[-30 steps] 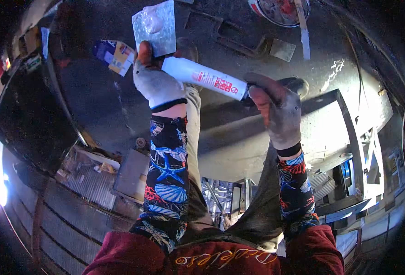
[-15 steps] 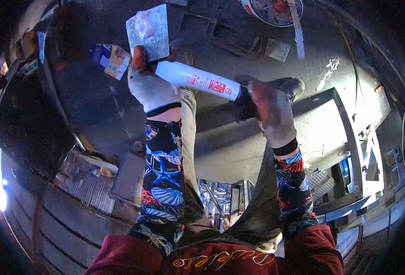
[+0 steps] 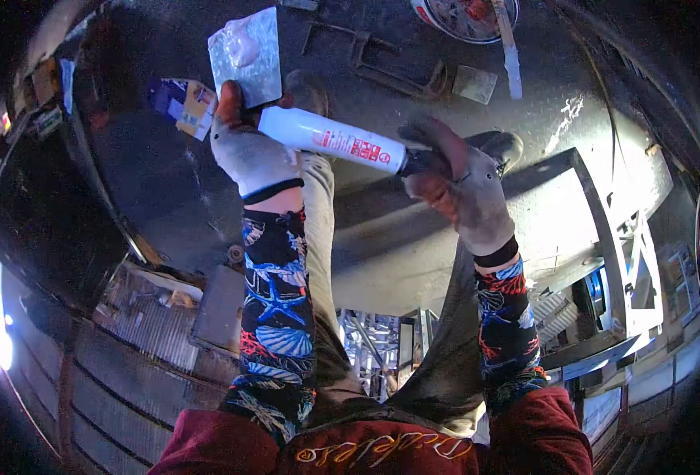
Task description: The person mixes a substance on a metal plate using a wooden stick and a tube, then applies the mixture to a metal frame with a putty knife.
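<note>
My left hand (image 3: 251, 150), in a pale glove with dark fingertips, grips a thin metal plate (image 3: 264, 63) by its lower edge. A glossy pale pink lump of paste (image 3: 242, 49) sits on that plate. The same hand holds the left end of a white tube (image 3: 330, 136) with red print, which slants down to the right. My right hand (image 3: 465, 178), gloved likewise, has its fingers closed around the black cap end (image 3: 417, 158) of this tube. Part of the cap is hidden by those fingers.
At the top right stands a round tin (image 3: 465, 36) with a stick (image 3: 506, 47) across its rim. A C-shaped clamp (image 3: 382, 67), a square metal plate (image 3: 474, 85) and a printed carton (image 3: 195, 109) lie beyond my hands. A dark metal frame (image 3: 595, 190) is at right.
Both hands and the tube have shifted slightly left in view, along with the plate. My right hand's fingers have changed position around the cap and appear less blurred.
</note>
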The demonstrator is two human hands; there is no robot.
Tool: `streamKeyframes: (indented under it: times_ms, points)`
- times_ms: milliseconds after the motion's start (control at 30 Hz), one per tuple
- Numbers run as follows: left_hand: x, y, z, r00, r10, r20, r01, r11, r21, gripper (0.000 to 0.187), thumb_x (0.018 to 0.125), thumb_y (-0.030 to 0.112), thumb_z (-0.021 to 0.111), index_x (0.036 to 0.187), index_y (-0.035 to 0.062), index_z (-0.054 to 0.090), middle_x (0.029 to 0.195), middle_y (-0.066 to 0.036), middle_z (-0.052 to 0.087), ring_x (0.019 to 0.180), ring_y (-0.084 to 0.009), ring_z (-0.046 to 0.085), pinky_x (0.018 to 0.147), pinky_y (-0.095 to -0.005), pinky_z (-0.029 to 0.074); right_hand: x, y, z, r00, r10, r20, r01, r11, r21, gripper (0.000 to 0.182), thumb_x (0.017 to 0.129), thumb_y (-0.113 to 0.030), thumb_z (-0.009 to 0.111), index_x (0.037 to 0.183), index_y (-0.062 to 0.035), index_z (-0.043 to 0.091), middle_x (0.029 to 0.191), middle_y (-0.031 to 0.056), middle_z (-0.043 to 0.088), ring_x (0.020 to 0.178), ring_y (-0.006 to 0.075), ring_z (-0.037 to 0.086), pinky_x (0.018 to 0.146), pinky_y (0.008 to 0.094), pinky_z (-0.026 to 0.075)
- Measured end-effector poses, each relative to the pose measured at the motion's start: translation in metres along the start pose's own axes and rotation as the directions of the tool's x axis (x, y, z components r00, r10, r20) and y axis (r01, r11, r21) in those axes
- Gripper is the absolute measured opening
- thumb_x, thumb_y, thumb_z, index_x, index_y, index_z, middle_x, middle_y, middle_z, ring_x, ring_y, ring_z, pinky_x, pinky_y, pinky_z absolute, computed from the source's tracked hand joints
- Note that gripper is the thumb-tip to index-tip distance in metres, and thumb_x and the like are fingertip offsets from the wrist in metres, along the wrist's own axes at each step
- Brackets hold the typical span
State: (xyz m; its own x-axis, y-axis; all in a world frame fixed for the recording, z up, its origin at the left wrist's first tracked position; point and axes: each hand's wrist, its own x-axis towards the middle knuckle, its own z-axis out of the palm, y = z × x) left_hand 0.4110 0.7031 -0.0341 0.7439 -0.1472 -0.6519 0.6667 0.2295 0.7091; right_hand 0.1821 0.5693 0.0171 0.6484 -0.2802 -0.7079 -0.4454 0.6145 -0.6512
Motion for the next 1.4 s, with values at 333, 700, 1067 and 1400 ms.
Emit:
streamKeyframes:
  times_ms: [333, 700, 1067, 1400]
  points:
    - [-0.006, 0.002, 0.008, 0.994, -0.085, -0.075, 0.080, 0.995, -0.063, 0.022, 0.091, 0.028, 0.060, 0.102, 0.0097, 0.062, 0.090, -0.009, 0.067, 0.074, -0.0300, 0.065, 0.065, -0.0428, 0.055, 0.009, 0.018, 0.000, 0.994, 0.089, -0.056, -0.091, 0.996, -0.024, 0.043, 0.092, -0.021, 0.061, 0.127, 0.0050, 0.056, 0.099, 0.0103, 0.067, 0.071, 0.0098, 0.062, 0.065, 0.0216, 0.050]
    - [0.000, -0.002, 0.001, 0.977, -0.159, -0.145, 0.158, 0.987, -0.015, 0.024, 0.093, 0.030, 0.055, 0.100, 0.0080, 0.061, 0.089, -0.013, 0.067, 0.068, -0.0311, 0.065, 0.060, -0.0433, 0.054, -0.003, -0.009, 0.004, 0.986, -0.124, -0.111, 0.085, 0.949, -0.302, 0.052, 0.080, -0.021, 0.077, 0.123, 0.0020, 0.058, 0.105, 0.0089, 0.066, 0.084, 0.0112, 0.062, 0.073, 0.0236, 0.050]
    - [-0.005, 0.002, 0.004, 0.990, -0.127, 0.065, 0.133, 0.987, -0.090, 0.022, 0.092, 0.026, 0.056, 0.101, 0.0077, 0.065, 0.093, -0.011, 0.068, 0.073, -0.0283, 0.064, 0.066, -0.0413, 0.053, -0.002, 0.054, -0.016, 0.993, -0.063, -0.098, 0.081, 0.976, 0.201, 0.043, 0.083, -0.016, 0.069, 0.123, -0.0017, 0.060, 0.100, 0.0072, 0.068, 0.084, 0.0127, 0.063, 0.079, 0.0293, 0.052]
    - [-0.010, 0.000, 0.019, 0.996, -0.071, -0.046, 0.070, 0.997, -0.022, 0.023, 0.092, 0.025, 0.057, 0.104, 0.0065, 0.061, 0.091, -0.012, 0.066, 0.070, -0.0288, 0.064, 0.059, -0.0400, 0.053, -0.003, -0.020, -0.002, 0.838, -0.541, 0.076, 0.343, 0.412, -0.844, 0.054, 0.078, -0.007, 0.075, 0.127, 0.0025, 0.056, 0.104, 0.0088, 0.065, 0.091, 0.0126, 0.061, 0.078, 0.0265, 0.051]
